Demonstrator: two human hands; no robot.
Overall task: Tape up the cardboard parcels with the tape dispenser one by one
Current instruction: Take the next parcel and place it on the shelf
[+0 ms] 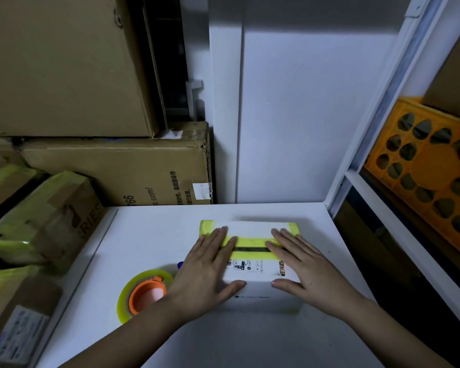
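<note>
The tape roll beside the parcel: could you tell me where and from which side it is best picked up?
Probably by its outer rim, coming from above with the left hand. The tape roll sits tilted on the table, its orange core facing up, just left of that hand, so a thumb in the core and fingers round the rim should hold.

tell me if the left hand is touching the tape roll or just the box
Cannot tell. In the head view the left hand lies flat on the white box, and its wrist overlaps the tape roll, hiding any contact or gap.

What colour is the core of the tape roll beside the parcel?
Orange; the tape roll around it looks yellowish-green. Seen in the head view.
</note>
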